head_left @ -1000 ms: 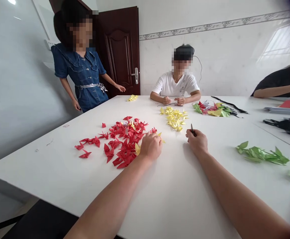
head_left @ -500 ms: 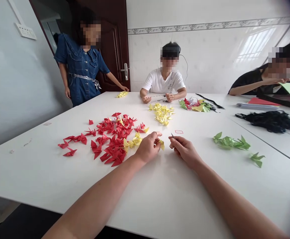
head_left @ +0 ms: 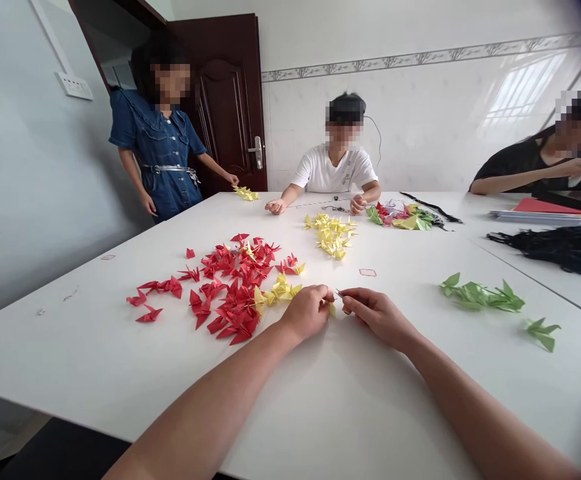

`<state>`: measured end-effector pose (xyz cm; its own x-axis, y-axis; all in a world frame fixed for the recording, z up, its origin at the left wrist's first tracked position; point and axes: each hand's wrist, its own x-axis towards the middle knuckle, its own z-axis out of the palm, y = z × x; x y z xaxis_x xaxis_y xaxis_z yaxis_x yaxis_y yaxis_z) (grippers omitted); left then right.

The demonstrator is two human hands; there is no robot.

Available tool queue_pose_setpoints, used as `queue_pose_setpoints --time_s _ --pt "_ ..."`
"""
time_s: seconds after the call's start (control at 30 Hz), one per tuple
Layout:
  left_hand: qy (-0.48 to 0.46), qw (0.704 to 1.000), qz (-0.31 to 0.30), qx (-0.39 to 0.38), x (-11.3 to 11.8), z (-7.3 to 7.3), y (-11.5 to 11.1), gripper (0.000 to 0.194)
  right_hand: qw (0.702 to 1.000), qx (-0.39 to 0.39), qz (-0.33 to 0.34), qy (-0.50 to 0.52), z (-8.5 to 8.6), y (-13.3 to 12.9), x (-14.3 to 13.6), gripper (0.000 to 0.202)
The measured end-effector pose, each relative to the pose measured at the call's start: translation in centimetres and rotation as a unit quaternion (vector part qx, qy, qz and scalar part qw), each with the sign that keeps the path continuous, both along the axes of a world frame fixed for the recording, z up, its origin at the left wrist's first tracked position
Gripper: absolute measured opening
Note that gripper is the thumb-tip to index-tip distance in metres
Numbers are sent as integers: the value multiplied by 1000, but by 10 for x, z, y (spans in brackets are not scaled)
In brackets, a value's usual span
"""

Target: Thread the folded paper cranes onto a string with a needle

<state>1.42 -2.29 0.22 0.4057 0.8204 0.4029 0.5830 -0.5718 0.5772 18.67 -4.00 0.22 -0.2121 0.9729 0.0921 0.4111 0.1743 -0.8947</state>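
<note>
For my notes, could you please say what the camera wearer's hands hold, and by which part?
The left hand holds yellow folded paper, its gripped part hidden; the right hand pinches a small pointed tool behind its tip.

We can read no words or numbers here. Beyond our right hand, a small red-outlined mark sits on the bench, too small for us to read; a similar outline lies well to the left of our left hand. Print on the white shirt across from our hands is illegible too.
</note>
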Motion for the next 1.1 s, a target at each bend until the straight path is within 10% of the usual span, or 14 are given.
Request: queue_pose_setpoints --time_s 1.1 --pt "-10 999 18 -25 3 6 -3 19 957 94 14 -275 8 -5 -5 33"
